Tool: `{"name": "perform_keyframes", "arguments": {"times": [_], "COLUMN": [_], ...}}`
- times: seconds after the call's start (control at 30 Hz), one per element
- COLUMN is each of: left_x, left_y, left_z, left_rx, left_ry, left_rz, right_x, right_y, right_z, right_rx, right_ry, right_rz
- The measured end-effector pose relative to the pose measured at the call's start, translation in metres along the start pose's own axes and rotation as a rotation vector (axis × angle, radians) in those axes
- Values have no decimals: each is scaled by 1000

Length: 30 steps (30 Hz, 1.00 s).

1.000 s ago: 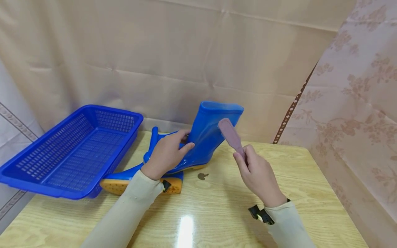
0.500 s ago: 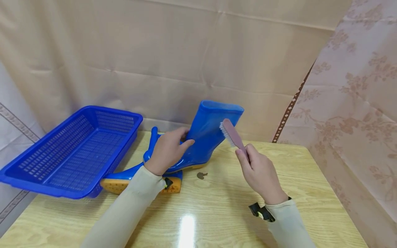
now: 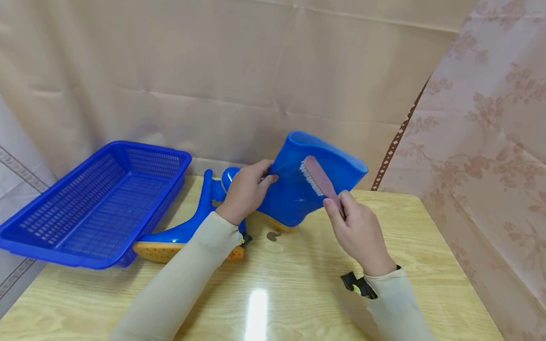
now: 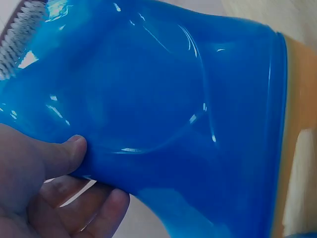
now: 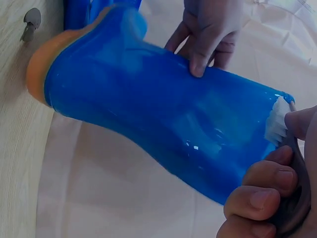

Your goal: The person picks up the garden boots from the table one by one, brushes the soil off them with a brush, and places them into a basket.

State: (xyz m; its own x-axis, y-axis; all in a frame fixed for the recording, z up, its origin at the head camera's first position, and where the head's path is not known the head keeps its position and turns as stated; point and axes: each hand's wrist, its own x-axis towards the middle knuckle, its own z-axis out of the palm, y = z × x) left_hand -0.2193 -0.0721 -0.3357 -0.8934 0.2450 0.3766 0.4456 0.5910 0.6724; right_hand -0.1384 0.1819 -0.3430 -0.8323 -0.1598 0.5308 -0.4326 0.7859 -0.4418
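Right of centre in the head view, the blue boot (image 3: pixel 290 192) slants up from sole (image 3: pixel 277 223) to upper-right opening (image 3: pixel 332 148), its left edge pinched by the left hand (image 3: pixel 245 192), while the right hand (image 3: pixel 360 232), lower right, grips the brush (image 3: pixel 321 179) bristles-leftward before it.

Boots (image 3: pixel 290 189): blue, orange soles (image 3: pixel 159 252) | brush (image 3: pixel 323 180): mauve, white bristles (image 3: pixel 310 179) | basket (image 3: pixel 162 199): blue | table (image 3: pixel 307 284): yellow woodgrain | cloth (image 3: pixel 503 142): pink floral

Bright glare strip on table (image 3: pixel 298 293) — boot (image 4: pixel 138 89) w/ sm. wht glints, R wrist view dimmer
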Motion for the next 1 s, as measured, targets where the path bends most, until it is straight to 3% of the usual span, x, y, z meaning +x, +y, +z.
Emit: {"name": "perform_keyframes", "arguments": {"times": [0.37,0.57,0.67,0.83,1.0], "left_x": [5,-1,-5,-9,-8], "left_y": [-21,-28,-29,-31,-29], "left_z": [12,18,20,25,29], "left_rx": [19,-47,-85,-116,-184], "left_ry": [13,-39,-1,105,187], "left_rz": [-48,-201,-225,-169,-186], "right_x": [0,1,2,1,0], "right_y": [-2,-1,0,-1,-2], "right_z": [4,2,3,0,-1], "right_rx": [2,-3,0,-2,7], "right_ry": [-56,-66,-67,-5,66], "right_rz": [32,57,49,31,-16]}}
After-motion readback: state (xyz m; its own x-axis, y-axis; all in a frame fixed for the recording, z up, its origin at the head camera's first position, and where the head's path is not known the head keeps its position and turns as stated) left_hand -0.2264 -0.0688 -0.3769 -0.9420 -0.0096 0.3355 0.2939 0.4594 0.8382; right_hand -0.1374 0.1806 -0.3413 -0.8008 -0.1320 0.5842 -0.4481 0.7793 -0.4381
